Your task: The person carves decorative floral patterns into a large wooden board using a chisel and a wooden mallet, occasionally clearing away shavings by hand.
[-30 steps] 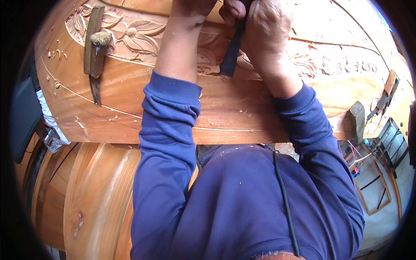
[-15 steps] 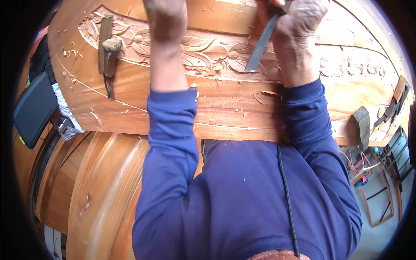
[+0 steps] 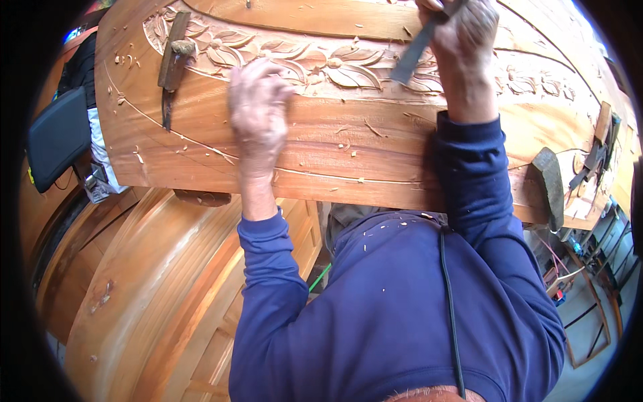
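My right hand [image 3: 465,33] is closed round a chisel [image 3: 415,57]; its flat grey blade slants down and left over the carved band of flowers and leaves [image 3: 348,63] on a wooden panel [image 3: 335,147]. My left hand [image 3: 258,114] is over the panel's near part, slightly blurred, with fingers loosely bent and apart and nothing visible in them. Left of it lies a dark wooden mallet-like block [image 3: 175,57] with a rounded knob, and a dark metal tool [image 3: 166,110] sticks out beneath it.
A dark wedge-shaped block [image 3: 549,187] rests at the panel's near right edge, beside several hand tools [image 3: 596,157]. Wood shavings [image 3: 375,128] are scattered over the panel. Curved wooden pieces [image 3: 134,281] stand at lower left, with a dark chair back [image 3: 59,137] farther left.
My left hand has come back from the far side toward me, over the panel's near part. My right hand keeps the chisel, slightly higher in view. The view has shifted a little.
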Motion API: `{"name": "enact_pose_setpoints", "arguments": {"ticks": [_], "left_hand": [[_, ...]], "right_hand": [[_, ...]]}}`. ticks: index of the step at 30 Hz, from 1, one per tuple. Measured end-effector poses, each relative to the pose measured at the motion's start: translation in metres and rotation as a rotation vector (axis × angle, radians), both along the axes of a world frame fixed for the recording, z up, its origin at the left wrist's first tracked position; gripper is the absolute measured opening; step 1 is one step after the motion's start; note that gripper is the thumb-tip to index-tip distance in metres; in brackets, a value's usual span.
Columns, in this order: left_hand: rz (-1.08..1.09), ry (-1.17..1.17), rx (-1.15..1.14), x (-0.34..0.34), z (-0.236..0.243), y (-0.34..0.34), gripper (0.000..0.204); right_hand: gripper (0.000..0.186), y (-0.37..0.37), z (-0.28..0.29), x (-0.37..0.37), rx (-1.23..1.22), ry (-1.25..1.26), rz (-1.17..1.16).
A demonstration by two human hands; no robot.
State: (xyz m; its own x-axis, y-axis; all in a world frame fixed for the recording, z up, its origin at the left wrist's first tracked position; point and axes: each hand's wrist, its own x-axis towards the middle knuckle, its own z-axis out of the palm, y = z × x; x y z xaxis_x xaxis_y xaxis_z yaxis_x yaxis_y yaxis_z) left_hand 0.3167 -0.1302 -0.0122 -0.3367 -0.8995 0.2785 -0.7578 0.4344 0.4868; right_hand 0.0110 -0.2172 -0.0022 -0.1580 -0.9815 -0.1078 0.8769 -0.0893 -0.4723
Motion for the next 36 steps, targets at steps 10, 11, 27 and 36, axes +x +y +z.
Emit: {"name": "enact_pose_setpoints", "arguments": {"ticks": [10,11,27,36], "left_hand": [[-0.115,-0.062,0.070,-0.055,0.023,0.079,0.031],[-0.223,0.123,0.102,-0.062,0.022,0.087,0.027],[-0.408,1.178,0.595,-0.125,0.016,-0.107,0.070],[-0.528,1.404,0.628,-0.139,0.000,-0.116,0.045]], "right_hand": [[0.041,0.039,0.024,-0.009,0.053,0.330,-0.181],[0.041,0.035,0.025,-0.004,0.081,0.311,-0.061],[0.042,0.018,0.035,0.080,0.190,0.515,-0.072],[0.039,0.020,0.022,0.082,0.115,0.410,-0.049]]}}
